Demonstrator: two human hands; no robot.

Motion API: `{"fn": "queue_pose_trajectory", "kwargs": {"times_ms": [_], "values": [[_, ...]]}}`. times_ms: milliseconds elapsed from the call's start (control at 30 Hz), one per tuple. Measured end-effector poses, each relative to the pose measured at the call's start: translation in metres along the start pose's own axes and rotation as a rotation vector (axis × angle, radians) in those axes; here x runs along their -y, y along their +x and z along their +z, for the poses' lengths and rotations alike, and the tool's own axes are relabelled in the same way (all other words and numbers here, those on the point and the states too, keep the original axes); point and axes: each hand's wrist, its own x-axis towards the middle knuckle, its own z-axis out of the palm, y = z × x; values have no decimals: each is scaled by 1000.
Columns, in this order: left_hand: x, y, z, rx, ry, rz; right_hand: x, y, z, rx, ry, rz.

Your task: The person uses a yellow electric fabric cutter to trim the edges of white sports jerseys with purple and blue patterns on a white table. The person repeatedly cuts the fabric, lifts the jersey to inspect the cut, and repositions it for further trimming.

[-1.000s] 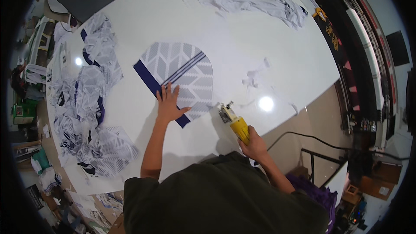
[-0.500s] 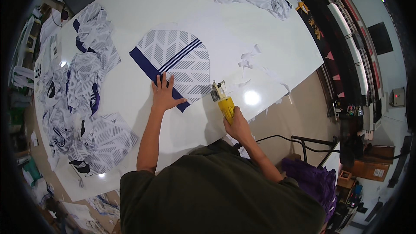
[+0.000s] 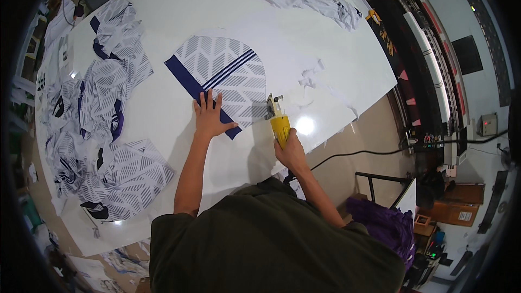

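Note:
On the white table lies a flat, curved fabric piece [image 3: 236,84], patterned in grey and white with dark navy stripes and a navy band along its straight lower-left edge. My left hand [image 3: 210,119] presses on that band with its fingers spread. A yellow handheld electric cutter [image 3: 280,126] is gripped in my right hand [image 3: 292,154]. Its head stands at the right of the piece, close beside the curved edge. Whether the blade touches the cloth I cannot tell.
Crumpled patterned fabric pieces [image 3: 103,97] are heaped along the table's left side. White cloth [image 3: 309,2] lies at the far edge, and thin scraps [image 3: 310,73] lie right of the piece. A black cord [image 3: 369,152] runs off right. Purple cloth [image 3: 380,222] sits at lower right.
The cutter in my right hand has moved slightly up along the curved edge and turned more upright. The cord now hangs higher. My left hand stays on the navy band. The view has shifted slightly.

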Motion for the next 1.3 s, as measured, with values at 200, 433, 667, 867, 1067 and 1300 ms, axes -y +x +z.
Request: {"fn": "queue_pose_trajectory", "kwargs": {"times_ms": [200,433,667,867,1067,1300], "values": [[1,0,-2,6,33,-2,12,35,6,-22,-46,28],[1,0,-2,-2,6,-6,17,88,2,-38,-51,17],[0,-1,-4,-7,-13,-14,24,138,-20,7,-67,-34],[-4,-1,-6,-41,-46,-25,16,184,-31,59,-91,-110],[-9,0,-9,-27,-103,-63,13,230,-45,150,-117,-174],[-17,2,-8,12,-54,-170,15,286,-55,252,-161,-281]]}}
